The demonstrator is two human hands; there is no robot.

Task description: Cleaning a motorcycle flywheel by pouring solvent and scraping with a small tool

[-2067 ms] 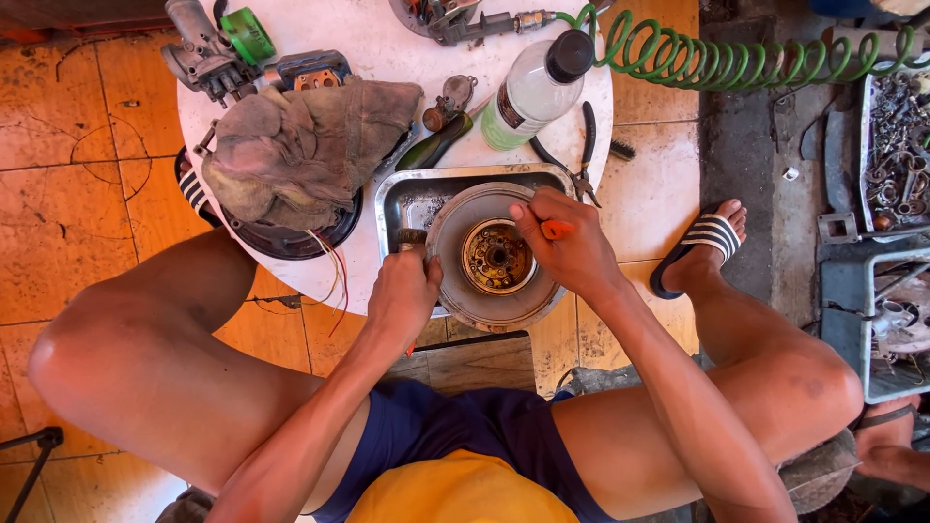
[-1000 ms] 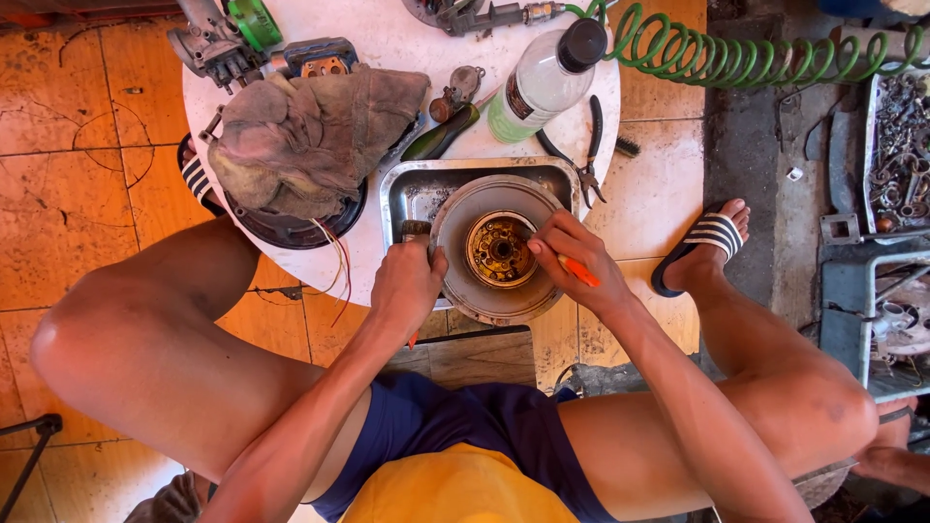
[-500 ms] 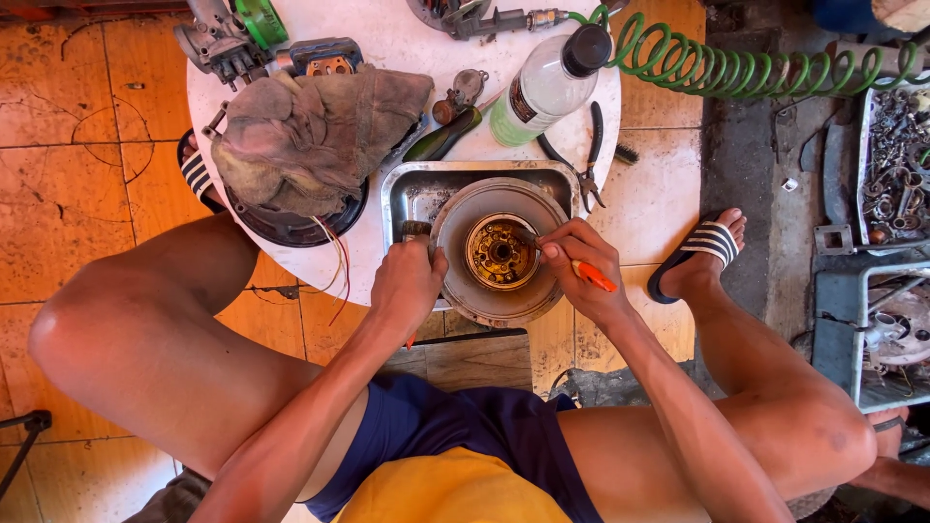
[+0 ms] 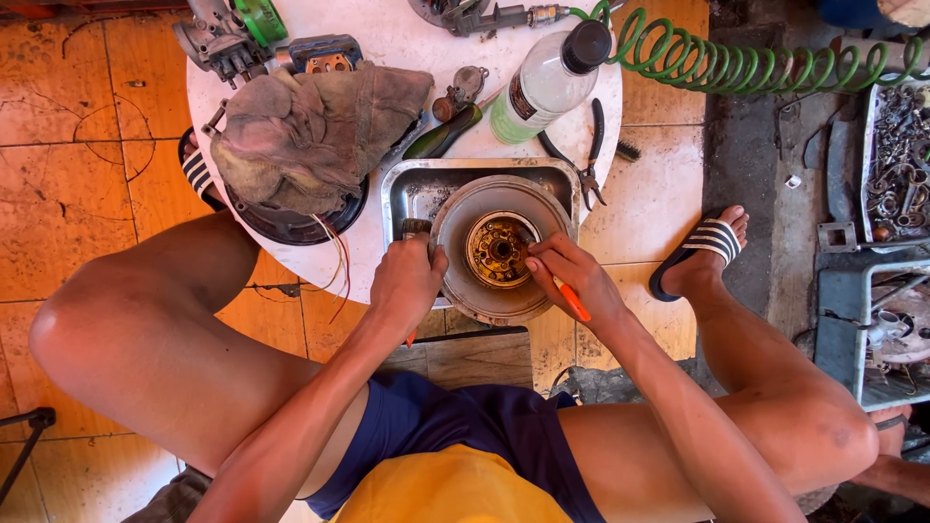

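Note:
A round grey metal disc (image 4: 465, 208) with a brass-coloured hub (image 4: 500, 250) lies in a metal tray (image 4: 412, 184) on a round white table (image 4: 407, 48). My left hand (image 4: 407, 281) grips the disc's left rim, next to a small dark brush head at the tray edge. My right hand (image 4: 572, 276) holds an orange-handled tool (image 4: 573, 302) like a pen, its tip hidden at the right side of the hub.
A dirty rag (image 4: 310, 126) covers a dark round part at the left. A plastic bottle (image 4: 547, 82), pliers (image 4: 589, 155), a green-handled tool (image 4: 441, 136) and engine parts lie on the table. A green coiled hose (image 4: 756, 63) runs right. Crates of metal parts (image 4: 896, 145) stand at far right.
My right hand has shifted from the disc's upper right down to the right of the hub with the orange tool. The left hand stays on the rim.

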